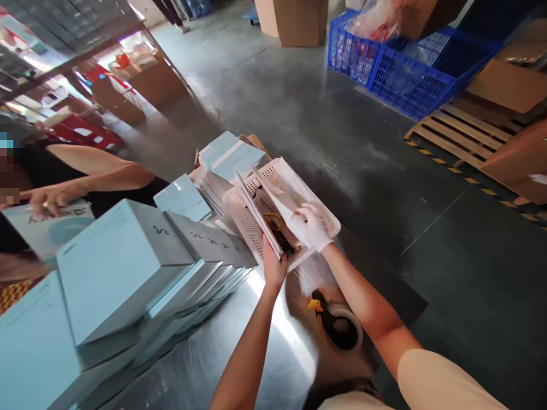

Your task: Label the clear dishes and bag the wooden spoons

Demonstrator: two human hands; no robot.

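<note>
A white perforated plastic basket (pixel 244 219) stands at the table's far end. My left hand (pixel 274 265) is closed on the near end of a thin white flat stack (pixel 258 213), tilted upright inside the basket. My right hand (pixel 314 228), in a white glove, has its fingers bent against a white sheet (pixel 277 196) leaning in the basket. Between these two lie dark items and a yellow-edged item (pixel 273 218), partly hidden. A black and yellow tape dispenser (pixel 337 324) with a clear tape roll lies nearer to me, below my right forearm.
Light blue boxes (pixel 115 267) are stacked along the left of the metal table (pixel 239 347). More blue boxes (pixel 233 156) lie beyond. At left a co-worker's hand (pixel 55 199) rests on a box. Blue crates (pixel 410 74) and a wooden pallet (pixel 465 128) stand on the floor.
</note>
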